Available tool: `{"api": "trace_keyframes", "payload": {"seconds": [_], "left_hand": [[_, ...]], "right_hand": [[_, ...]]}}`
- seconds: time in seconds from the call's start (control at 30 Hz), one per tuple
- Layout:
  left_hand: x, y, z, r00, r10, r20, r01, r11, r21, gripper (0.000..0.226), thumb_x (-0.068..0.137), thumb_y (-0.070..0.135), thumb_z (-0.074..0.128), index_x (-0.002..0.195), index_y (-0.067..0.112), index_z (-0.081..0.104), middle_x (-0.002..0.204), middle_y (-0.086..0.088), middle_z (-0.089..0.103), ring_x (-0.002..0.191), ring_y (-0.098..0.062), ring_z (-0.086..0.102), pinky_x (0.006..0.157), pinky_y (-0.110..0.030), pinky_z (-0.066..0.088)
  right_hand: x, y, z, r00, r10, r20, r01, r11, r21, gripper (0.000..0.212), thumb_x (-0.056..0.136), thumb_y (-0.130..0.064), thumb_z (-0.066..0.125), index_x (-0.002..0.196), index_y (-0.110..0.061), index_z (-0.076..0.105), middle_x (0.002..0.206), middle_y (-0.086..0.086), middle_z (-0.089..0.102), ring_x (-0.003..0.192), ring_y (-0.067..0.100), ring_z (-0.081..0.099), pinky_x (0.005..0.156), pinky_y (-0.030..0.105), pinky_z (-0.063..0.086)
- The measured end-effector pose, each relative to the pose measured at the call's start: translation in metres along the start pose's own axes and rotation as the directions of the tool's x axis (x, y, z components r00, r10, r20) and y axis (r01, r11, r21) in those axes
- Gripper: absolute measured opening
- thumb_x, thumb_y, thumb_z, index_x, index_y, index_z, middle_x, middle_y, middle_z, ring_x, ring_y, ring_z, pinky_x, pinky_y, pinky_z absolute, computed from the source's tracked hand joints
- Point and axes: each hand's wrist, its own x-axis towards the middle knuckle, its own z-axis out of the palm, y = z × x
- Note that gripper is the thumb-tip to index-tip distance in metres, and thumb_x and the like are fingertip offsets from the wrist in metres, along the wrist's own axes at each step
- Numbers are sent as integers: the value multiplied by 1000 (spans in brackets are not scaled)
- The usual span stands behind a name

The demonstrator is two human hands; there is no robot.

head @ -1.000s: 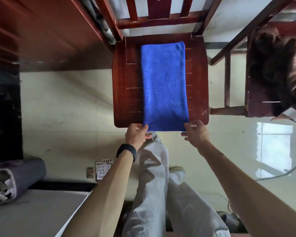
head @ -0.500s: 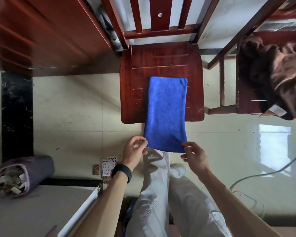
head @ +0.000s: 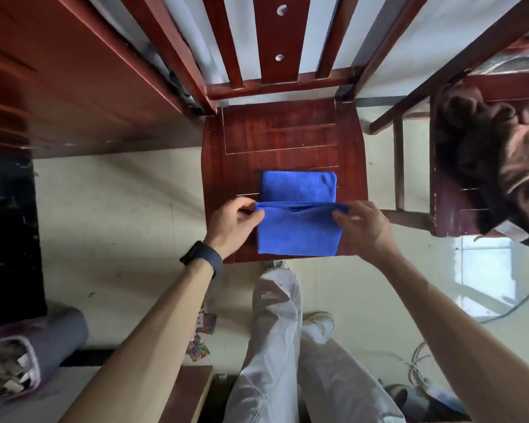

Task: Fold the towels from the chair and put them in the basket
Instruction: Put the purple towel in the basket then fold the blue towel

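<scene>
- Grip check first: left grip (head: 234, 222) pinches the left corner of the blue towel (head: 298, 233) at its raised edge, and right grip (head: 364, 227) pinches the right corner. Both are clamped on cloth between thumb and fingers.
- The towel lies on the front half of the chair seat (head: 281, 132), mid-fold. The pinched edge is held above the middle, the far edge lies flat on the wood, and the crease sits right at the seat's front lip.
- Biggest worry imo: the raised edge sags a bit between the two corners. If it's laid down slack like that, the middle bunches and the edges won't line up.
- If one corner lands ahead of the other, you get a skewed fold that has to be redone.
- With the crease that close to the front lip, any tug toward the body could drag the whole thing off onto the floor (head: 119, 209), where some playing cards (head: 205, 322) are scattered.
- A brown heap (head: 501, 166) on the second chair (head: 458, 215) to the right, well apart, looks like more towels, so I'd guess there's plenty left to do.
- A purple soft bin (head: 52, 337) sits low on the left with scraps in it. Can't tell if that's the basket. If it is, space might be tight.
</scene>
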Motion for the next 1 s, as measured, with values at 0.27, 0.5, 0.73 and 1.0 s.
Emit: {"api": "trace_keyframes", "payload": {"seconds": [0.27,0.5,0.73,1.0], "left_hand": [[89,5,27,992,-109,-67,107,994,-38,23,91,26,66,107,9,69,82,2,68,74,-8,60,61,-7,38],[105,2,33,989,-102,-103,107,993,42,21,92,27,64,105,11,67,85,4,64,82,-15,61,72,-19,40],[98,0,43,981,52,-185,-1,965,263,20,96,30,54,108,15,57,94,-7,70,89,-35,65,68,-40,50],[53,-12,74,873,486,-44,-319,636,702,58,91,34,52,146,16,44,156,-2,36,144,-24,32,113,-52,23]], "right_hand": [[79,-6,23,971,235,-35,-226,961,161,29,97,-38,58,118,-19,65,103,-5,66,97,18,63,83,28,47],[92,-8,30,962,263,-72,-252,959,132,31,100,-39,54,119,-17,64,99,-6,62,90,16,55,78,24,39],[98,-11,35,967,229,-115,-227,973,32,35,97,-47,56,112,-16,62,94,-6,62,88,17,57,76,25,38],[41,3,80,909,-211,-359,77,933,-352,50,97,-37,56,141,-15,49,150,9,43,136,29,43,106,43,36]]}}
